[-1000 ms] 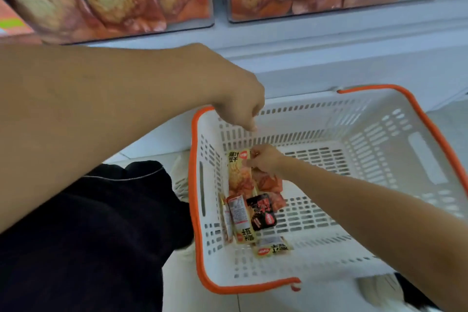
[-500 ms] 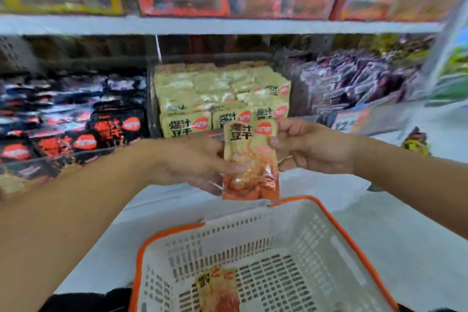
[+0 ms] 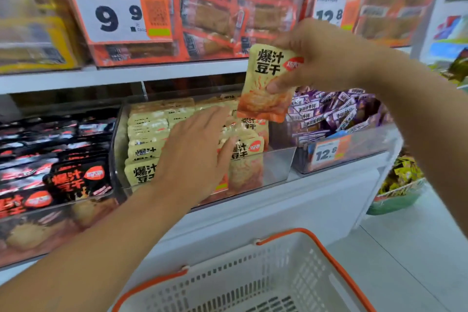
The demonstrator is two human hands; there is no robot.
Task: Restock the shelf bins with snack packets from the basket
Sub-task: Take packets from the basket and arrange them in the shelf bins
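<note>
My right hand pinches a beige and orange snack packet and holds it upright above the right part of the clear middle bin. That bin holds rows of the same beige packets. My left hand reaches into the bin with straight, spread fingers lying on those packets. The white basket with an orange rim stands below, at the bottom edge of the view; its contents are out of sight.
A bin of black packets sits to the left, a bin of purple packets to the right. The upper shelf carries orange packets behind price tags. A green tub of yellow snacks stands on the floor at right.
The left hand let go of the packet and moved down onto the stacked packets in the bin. The right hand lifted the packet up and to the right. The view moved closer to the shelf.
</note>
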